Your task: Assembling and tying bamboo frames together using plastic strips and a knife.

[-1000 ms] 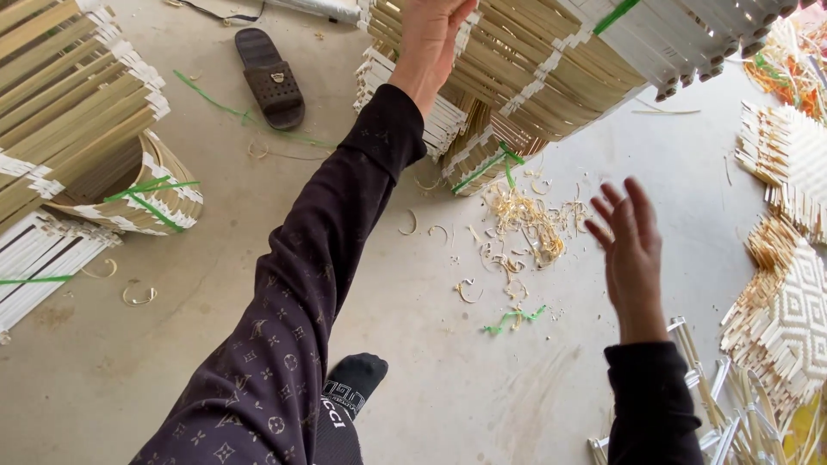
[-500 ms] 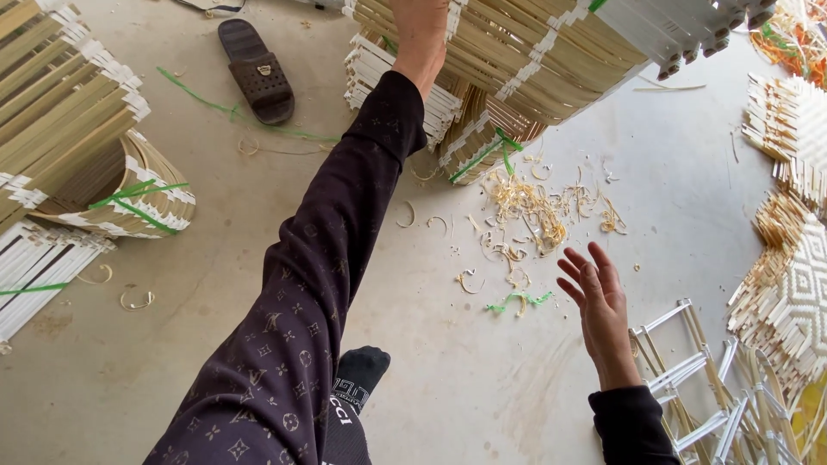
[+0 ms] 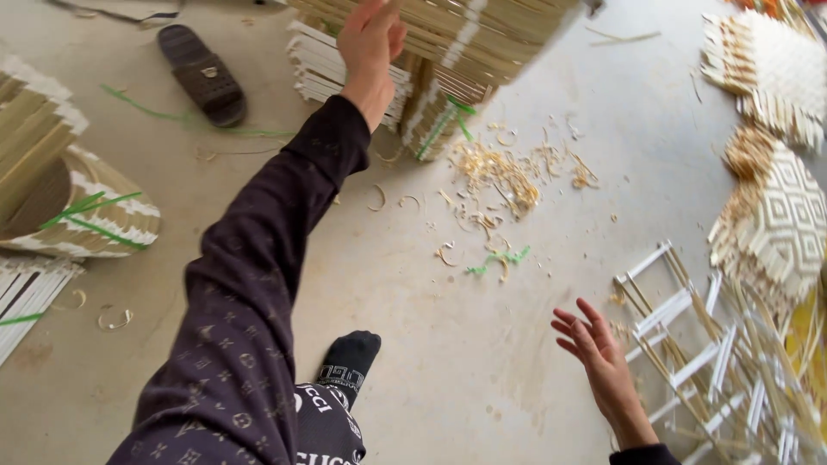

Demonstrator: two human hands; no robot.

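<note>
Two hands work apart: left hand (image 3: 370, 43) reaches up against the stacked strip bundle (image 3: 448, 39) (grip unclear), right hand (image 3: 599, 357) hangs splayed, empty, near loose strips (image 3: 689, 344). Next likely calls for gripping the bundle.

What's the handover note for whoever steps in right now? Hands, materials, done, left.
Left hand: raised against the stacked bundle of bamboo strips; a closed grip cannot be confirmed.
Right hand: open, empty, fingers spread above the floor beside the loose strip lattice.
Woven mats lie at right, shavings mid-floor, a sandal top left.
Done: several mats woven.
Left: the lattice is loose and unwoven; bundles remain tied.
</note>
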